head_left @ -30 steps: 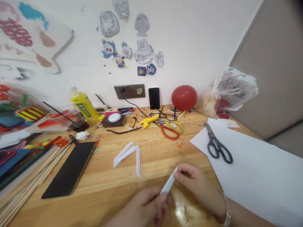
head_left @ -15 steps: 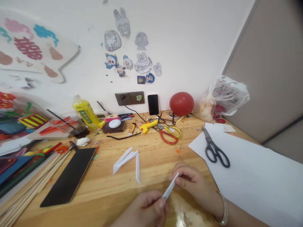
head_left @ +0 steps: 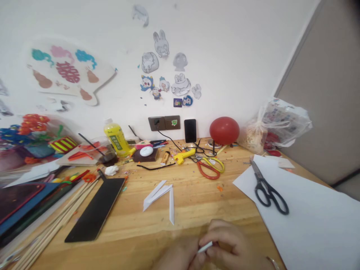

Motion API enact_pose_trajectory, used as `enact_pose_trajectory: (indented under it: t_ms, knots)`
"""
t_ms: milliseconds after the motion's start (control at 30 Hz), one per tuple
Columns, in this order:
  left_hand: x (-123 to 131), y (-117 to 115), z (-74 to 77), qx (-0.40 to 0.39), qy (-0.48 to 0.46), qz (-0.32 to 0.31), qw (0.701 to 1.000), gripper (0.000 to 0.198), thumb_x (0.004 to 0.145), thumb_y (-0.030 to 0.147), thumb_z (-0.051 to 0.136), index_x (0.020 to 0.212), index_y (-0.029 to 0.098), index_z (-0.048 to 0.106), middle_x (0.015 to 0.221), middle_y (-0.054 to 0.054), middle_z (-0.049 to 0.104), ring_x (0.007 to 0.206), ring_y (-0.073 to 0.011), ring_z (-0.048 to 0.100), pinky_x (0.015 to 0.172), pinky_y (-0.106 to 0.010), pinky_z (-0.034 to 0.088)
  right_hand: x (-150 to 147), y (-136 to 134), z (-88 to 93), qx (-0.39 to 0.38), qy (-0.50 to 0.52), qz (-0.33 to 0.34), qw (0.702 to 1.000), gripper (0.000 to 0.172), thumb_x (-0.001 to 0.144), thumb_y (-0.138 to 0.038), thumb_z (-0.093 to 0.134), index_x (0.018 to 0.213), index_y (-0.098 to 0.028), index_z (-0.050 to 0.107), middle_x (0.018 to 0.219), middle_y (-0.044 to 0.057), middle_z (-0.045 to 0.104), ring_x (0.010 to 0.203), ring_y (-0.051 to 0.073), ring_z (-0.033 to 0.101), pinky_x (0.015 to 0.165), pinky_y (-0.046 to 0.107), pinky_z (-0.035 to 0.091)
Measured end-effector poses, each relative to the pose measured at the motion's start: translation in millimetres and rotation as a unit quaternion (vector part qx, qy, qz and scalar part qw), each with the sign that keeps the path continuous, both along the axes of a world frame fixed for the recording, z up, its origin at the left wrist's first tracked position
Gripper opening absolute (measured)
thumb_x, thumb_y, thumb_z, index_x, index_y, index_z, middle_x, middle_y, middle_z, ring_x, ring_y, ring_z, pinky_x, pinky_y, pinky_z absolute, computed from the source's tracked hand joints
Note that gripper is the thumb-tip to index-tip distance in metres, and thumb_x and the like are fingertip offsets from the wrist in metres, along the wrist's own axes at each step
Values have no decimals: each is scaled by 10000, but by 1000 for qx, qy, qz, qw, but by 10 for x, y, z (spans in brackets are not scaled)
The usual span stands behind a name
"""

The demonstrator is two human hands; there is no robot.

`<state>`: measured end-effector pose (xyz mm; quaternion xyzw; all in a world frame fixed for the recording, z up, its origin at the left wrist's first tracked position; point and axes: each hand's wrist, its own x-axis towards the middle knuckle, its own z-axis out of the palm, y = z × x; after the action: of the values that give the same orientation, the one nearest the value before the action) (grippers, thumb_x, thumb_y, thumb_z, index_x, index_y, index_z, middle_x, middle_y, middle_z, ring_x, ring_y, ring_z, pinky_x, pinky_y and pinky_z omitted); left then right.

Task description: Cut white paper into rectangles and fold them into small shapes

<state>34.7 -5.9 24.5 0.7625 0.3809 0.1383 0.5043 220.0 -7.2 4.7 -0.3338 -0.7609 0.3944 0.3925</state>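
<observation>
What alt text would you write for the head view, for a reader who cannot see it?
Two hands, the left hand and the right hand, pinch a small white paper strip over a cluttered wooden table. Folded paper pieces lie ahead; black scissors rest on a white sheet to the right.

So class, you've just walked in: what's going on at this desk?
A person at a wooden table pinches a small folded paper strip between the left hand and the right hand, close to the near edge. More folded white strips lie just beyond the hands. Black scissors rest untouched on a large white sheet to the right.
</observation>
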Motion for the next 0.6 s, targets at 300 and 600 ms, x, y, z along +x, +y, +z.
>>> enact_pose_trajectory:
  t_ms: [300, 600]
  knots:
    - [-247, 324, 122, 198, 425, 247, 848, 301, 877, 346, 358, 910, 144, 580, 864, -158, 691, 771, -298, 647, 624, -334, 409, 35, 50, -102, -109, -28, -177, 978, 200, 808, -263, 521, 931, -228, 674, 914, 70, 672, 841, 207, 621, 747, 308, 501]
    - [-141, 191, 92, 221, 319, 196, 900, 186, 859, 174, 383, 795, 190, 558, 785, -65, 694, 714, -208, 652, 586, -262, 409, -3, 83, -162, -171, 8, -121, 978, 295, 800, -368, 527, 1030, -201, 605, 809, 58, 631, 760, 197, 594, 721, 322, 478]
